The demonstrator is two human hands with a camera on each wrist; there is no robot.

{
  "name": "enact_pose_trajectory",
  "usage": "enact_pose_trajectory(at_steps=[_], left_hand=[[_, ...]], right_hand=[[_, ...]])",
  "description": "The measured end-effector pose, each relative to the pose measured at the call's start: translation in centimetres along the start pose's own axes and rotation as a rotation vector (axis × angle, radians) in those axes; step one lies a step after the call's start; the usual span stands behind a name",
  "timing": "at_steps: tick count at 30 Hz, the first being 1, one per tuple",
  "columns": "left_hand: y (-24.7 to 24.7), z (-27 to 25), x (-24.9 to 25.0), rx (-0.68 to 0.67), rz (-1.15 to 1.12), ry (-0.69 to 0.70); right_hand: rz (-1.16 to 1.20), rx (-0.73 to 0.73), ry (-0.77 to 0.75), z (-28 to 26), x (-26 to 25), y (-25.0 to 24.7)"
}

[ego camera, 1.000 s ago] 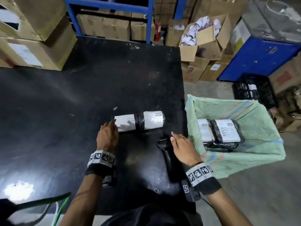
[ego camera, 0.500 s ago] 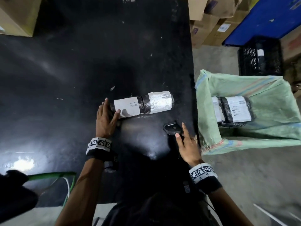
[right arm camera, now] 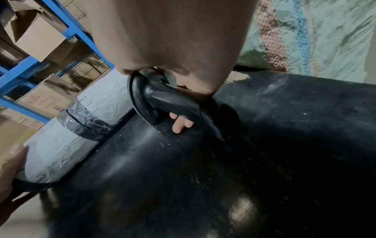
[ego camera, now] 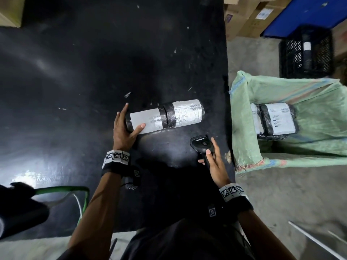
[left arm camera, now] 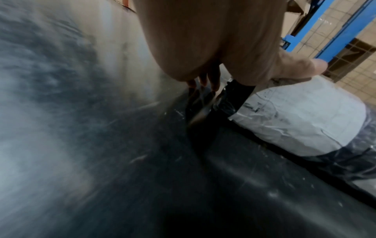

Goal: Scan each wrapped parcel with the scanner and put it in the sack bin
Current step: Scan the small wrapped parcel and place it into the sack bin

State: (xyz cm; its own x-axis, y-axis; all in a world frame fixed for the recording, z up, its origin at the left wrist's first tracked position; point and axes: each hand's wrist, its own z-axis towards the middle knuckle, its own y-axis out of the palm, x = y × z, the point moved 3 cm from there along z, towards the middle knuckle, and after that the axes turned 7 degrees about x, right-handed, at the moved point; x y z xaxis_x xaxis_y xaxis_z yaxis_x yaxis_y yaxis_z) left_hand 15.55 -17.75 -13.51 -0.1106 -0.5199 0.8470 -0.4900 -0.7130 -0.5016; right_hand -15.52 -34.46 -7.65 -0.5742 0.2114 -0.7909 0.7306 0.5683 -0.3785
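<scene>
A wrapped parcel (ego camera: 165, 115), a black roll with two white labels, lies crosswise on the black table (ego camera: 93, 72). My left hand (ego camera: 131, 117) holds its left end, with the thumb over the label and the fingers down the end face. The left wrist view shows the same parcel (left arm camera: 295, 122) under the thumb. My right hand (ego camera: 211, 147) grips the handle of the black scanner (ego camera: 200, 144) just in front of the parcel's right half. In the right wrist view the fingers curl round the scanner (right arm camera: 162, 99). The green sack bin (ego camera: 242, 128) stands off the table's right edge with labelled parcels (ego camera: 277, 119) inside.
A black plastic crate (ego camera: 306, 51) sits on the floor behind the sack. Cardboard boxes (ego camera: 242, 17) and a blue panel (ego camera: 309, 12) fill the far right. A green-framed object (ego camera: 62, 189) stands at the table's near left edge. Another carton (ego camera: 11, 12) sits far left.
My right hand has closed round the scanner's handle and raised its head toward the parcel. My left thumb has slid onto the left label. My head has tilted down.
</scene>
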Motion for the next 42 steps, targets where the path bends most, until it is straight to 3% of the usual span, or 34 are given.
enact_pose_trajectory(at_steps=[4, 7, 13, 24, 31, 35, 42], left_hand=[[0.1, -1.1, 0.1, -0.006, -0.023, 0.046], [-0.1, -1.3, 0.2, -0.004, -0.055, 0.006], [-1.4, -1.9, 1.9, 0.088, -0.093, 0.002], [-4.1, -5.0, 6.5, 0.284, -0.136, 0.158], [-2.0, -6.6, 11.9, 0.362, -0.222, 0.238], [0.0, -7.2, 14.4, 0.341, -0.254, 0.234], [3.6, -8.0, 17.5, 0.307, -0.331, 0.216]], right_hand=[[0.042, 0.007, 0.011, 0.5, 0.8, 0.1], [0.087, 0.005, -0.002, 0.4, 0.6, 0.1], [0.158, 0.017, -0.030, -0.5, -0.6, -0.4], [0.206, -0.007, -0.323, -3.3, -5.9, -2.5], [0.209, 0.035, -0.520, -6.1, -11.1, -4.6], [0.199, 0.058, -0.608, -7.8, -13.4, -5.7], [0.201, 0.066, -0.648, -8.9, -14.5, -6.1]])
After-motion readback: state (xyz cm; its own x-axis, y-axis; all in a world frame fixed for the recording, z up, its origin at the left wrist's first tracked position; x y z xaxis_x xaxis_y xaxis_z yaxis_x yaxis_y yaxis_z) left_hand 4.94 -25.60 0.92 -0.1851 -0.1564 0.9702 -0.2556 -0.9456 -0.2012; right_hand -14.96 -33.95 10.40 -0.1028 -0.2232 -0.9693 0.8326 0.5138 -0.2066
